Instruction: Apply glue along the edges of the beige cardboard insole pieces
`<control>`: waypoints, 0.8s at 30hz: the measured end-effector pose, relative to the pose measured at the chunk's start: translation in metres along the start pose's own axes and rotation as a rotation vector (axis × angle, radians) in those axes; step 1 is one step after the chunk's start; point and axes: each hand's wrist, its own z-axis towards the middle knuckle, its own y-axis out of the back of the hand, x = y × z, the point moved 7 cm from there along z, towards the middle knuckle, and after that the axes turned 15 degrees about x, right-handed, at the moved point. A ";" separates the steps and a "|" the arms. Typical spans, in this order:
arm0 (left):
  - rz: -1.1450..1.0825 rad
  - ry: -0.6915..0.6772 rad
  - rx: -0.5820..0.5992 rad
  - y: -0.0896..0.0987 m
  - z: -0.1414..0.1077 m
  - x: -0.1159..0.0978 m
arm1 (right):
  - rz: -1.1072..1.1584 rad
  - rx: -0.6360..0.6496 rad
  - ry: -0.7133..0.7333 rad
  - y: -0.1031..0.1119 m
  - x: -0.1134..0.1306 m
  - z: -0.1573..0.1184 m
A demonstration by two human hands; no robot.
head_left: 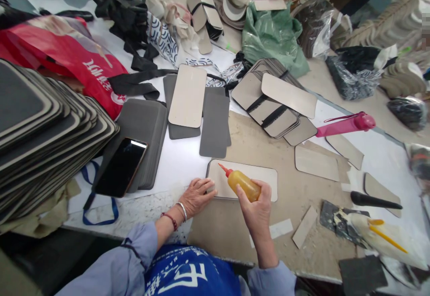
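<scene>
From where I stand, the person's right hand [255,204] is wrapped around a yellow squeeze bottle with a red nozzle [247,187], thumb along the near side, holding it tilted so that the nozzle points toward the far left part of a beige rounded rectangular panel with a dark edge [262,170]. That panel lies at the worktable's near side, in front of the person, partly on a brown sheet [225,238]. The left hand [198,196] is at the panel's left end, its fingers bent and close together; I can't tell from here whether they grip the edge or only rest on it. Left of that hand, a black smartphone [121,167] lies aslant on a stack of dark grey rounded panels [152,139], and beyond it rises a tall, fanned pile of dark panels with pale edges [67,130]. Past the work, another beige panel [188,94] lies across flat grey pieces [214,123], near a bundle of beige panels bound with black straps [272,112]. To the right are a bright pink cylindrical object with a cord [346,125] and, nearer the person, a black tapered handle [374,200].
</scene>
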 end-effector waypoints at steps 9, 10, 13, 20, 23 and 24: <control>-0.036 -0.005 0.004 0.003 0.001 -0.001 | -0.100 0.010 -0.053 -0.004 0.007 0.006; -0.037 -0.004 0.005 0.003 0.001 -0.001 | -0.117 0.002 -0.061 -0.002 0.007 0.005; -0.047 -0.003 0.010 0.003 0.001 -0.001 | -0.165 -0.016 -0.071 0.003 0.008 0.005; -0.101 -0.009 0.015 0.003 0.001 0.000 | -0.157 0.021 -0.074 -0.006 0.017 0.005; -0.126 0.001 0.038 0.000 0.000 0.002 | -0.183 0.027 -0.065 -0.008 0.022 0.007; -0.134 0.007 0.055 -0.001 0.000 0.003 | -0.191 0.030 -0.064 -0.008 0.023 0.007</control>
